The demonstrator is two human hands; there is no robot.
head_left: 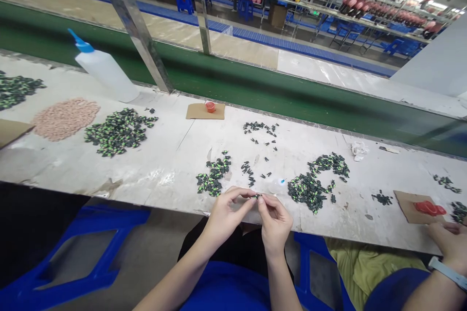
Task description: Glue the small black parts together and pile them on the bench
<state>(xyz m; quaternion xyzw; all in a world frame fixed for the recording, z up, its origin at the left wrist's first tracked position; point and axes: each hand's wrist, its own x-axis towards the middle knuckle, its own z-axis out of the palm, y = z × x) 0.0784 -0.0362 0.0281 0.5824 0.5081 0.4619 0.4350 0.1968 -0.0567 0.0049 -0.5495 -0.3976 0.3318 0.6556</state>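
At the table's front edge, my left hand (pixel 229 209) and my right hand (pixel 274 216) meet fingertip to fingertip. Both pinch one small dark part (pixel 257 196) with a bit of green; its exact kind is too small to make out. Left of my hands lies a pile of black-and-green parts (pixel 213 175). A larger pile of the same parts (pixel 307 192) is to the right. Small black pieces (pixel 248 172) lie scattered just beyond my fingers, with more black pieces (pixel 255 127) farther back. A small clear bottle with a blue tip (pixel 279 183) lies near my right hand.
A white squeeze bottle (pixel 107 74) stands back left, by a metal post and pink pieces (pixel 65 117). A red cup sits on cardboard (pixel 195 112). At right, a co-worker's hand (pixel 450 240) is beside another cardboard piece (pixel 404 204). A green conveyor belt (pixel 292 92) runs behind the table.
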